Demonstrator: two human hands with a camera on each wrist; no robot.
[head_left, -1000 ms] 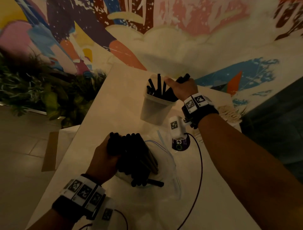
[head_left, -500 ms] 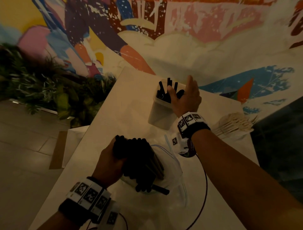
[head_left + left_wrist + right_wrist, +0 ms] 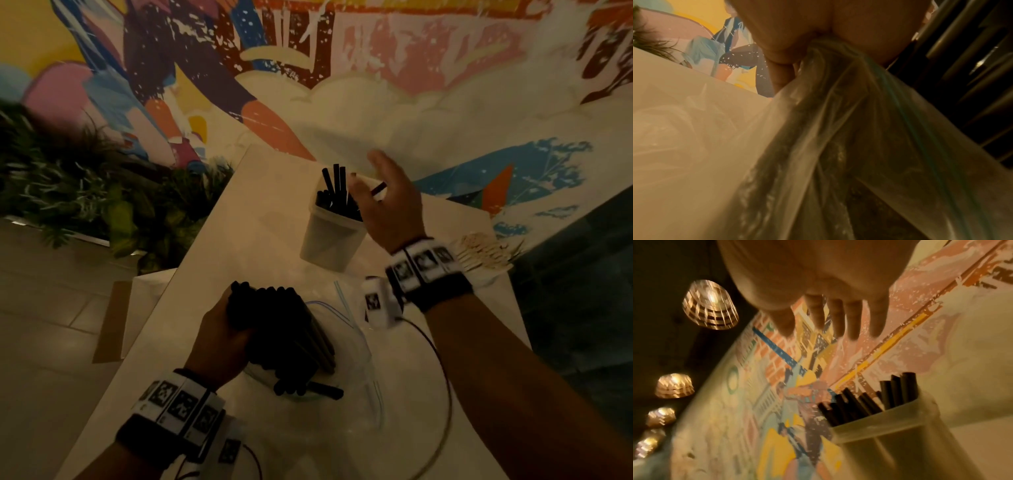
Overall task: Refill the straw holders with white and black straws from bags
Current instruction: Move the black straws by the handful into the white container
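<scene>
A translucent straw holder (image 3: 329,240) stands on the pale table (image 3: 260,212) with several black straws (image 3: 334,185) upright in it. My right hand (image 3: 387,202) hovers just right of and above its rim, fingers spread and holding nothing. The right wrist view shows straight fingers (image 3: 853,321) above the holder (image 3: 900,426) and its straws (image 3: 859,400). Nearer to me, my left hand (image 3: 219,339) grips a thick bundle of black straws (image 3: 284,329) in a clear zip bag (image 3: 352,377). In the left wrist view my fingers (image 3: 781,71) clutch the bag's plastic (image 3: 838,129).
A pile of white straws (image 3: 483,253) lies at the table's right edge. A black cable (image 3: 442,377) loops across the near table. Plants (image 3: 85,192) stand to the left below the mural wall. A white sheet (image 3: 147,301) lies on the floor by the table's left edge.
My right hand let go of the black straws in the holder, opened and lifted away to the right. My left hand kept its grip on the bundle.
</scene>
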